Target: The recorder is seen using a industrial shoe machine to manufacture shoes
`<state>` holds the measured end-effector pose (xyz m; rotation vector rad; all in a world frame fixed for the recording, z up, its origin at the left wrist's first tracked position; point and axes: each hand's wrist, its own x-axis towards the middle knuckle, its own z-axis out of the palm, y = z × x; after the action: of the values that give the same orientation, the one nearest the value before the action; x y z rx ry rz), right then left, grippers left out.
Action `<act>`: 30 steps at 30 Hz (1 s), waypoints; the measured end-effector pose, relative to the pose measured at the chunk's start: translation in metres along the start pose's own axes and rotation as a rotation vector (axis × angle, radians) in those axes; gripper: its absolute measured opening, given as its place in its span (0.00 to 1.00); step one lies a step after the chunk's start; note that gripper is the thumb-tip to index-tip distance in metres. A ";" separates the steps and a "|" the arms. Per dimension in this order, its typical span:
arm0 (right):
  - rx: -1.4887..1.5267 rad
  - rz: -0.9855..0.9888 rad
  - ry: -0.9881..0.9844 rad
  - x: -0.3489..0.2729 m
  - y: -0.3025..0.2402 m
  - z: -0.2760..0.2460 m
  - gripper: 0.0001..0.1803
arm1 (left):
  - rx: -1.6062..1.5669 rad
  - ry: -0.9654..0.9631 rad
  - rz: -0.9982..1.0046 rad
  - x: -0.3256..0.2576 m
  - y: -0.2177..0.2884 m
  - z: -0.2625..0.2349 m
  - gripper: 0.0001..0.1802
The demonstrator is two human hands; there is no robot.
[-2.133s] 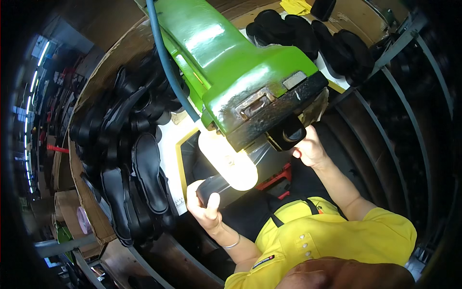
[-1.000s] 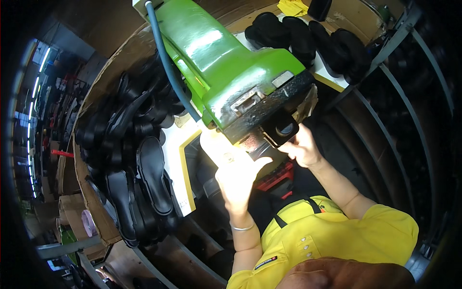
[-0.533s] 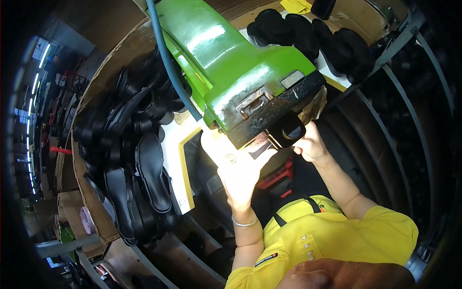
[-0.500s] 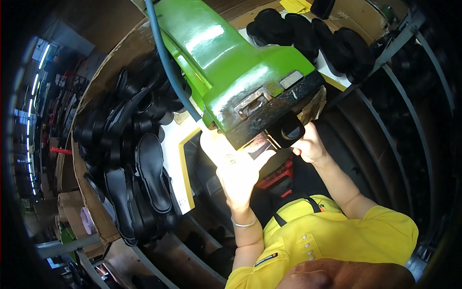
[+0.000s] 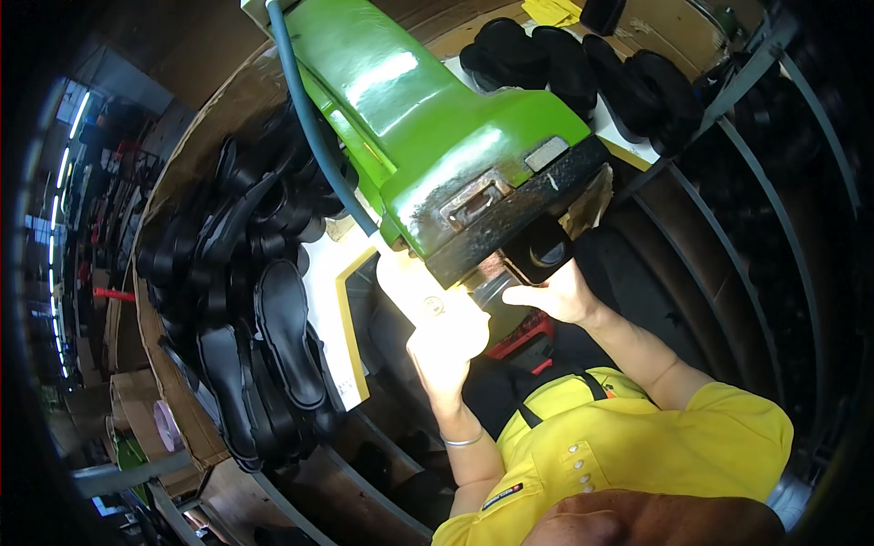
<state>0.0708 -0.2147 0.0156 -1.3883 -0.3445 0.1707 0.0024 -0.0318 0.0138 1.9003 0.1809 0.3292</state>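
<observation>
The green machine head (image 5: 446, 136) hangs over both my hands, with a dark lower edge and a black part with a round recess (image 5: 551, 250) under it. My right hand (image 5: 566, 296) is just below that black part. Its thumb stretches out to the left, apart from the fingers, which the machine partly hides; nothing shows in it. My left hand (image 5: 439, 369) is under the machine's left end, beside a pale rounded piece (image 5: 460, 329) with a small ring mark. Strong light washes out this piece and my left fingers, so I cannot tell whether they grip it.
Black shoe soles (image 5: 289, 332) are heaped in a cardboard-sided bin (image 5: 159, 364) at left. More black soles (image 5: 646, 91) lie at the far right. A blue hose (image 5: 314, 136) runs along the machine. A white board with a yellow edge (image 5: 350, 337) borders the soles.
My left thumb, earlier reaching right under the machine, no longer shows there. My right thumb now stretches left, and that hand has shifted left and down. The view has shifted slightly.
</observation>
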 end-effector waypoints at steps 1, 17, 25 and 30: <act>0.012 0.006 0.008 0.000 -0.003 0.001 0.21 | -0.076 0.021 -0.039 -0.007 -0.012 0.004 0.14; 0.185 0.352 -0.230 -0.071 0.100 -0.022 0.33 | -0.057 0.122 0.181 0.001 -0.028 0.074 0.15; 0.678 0.560 0.140 -0.117 0.135 -0.081 0.24 | -0.341 0.062 -0.121 -0.011 -0.003 0.073 0.18; 0.263 0.428 0.253 -0.081 0.082 -0.126 0.20 | -0.279 0.093 0.007 -0.007 -0.008 0.067 0.21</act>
<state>0.0437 -0.3428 -0.0940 -1.1897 0.1857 0.3738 0.0175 -0.0905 -0.0161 1.6119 0.1804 0.4251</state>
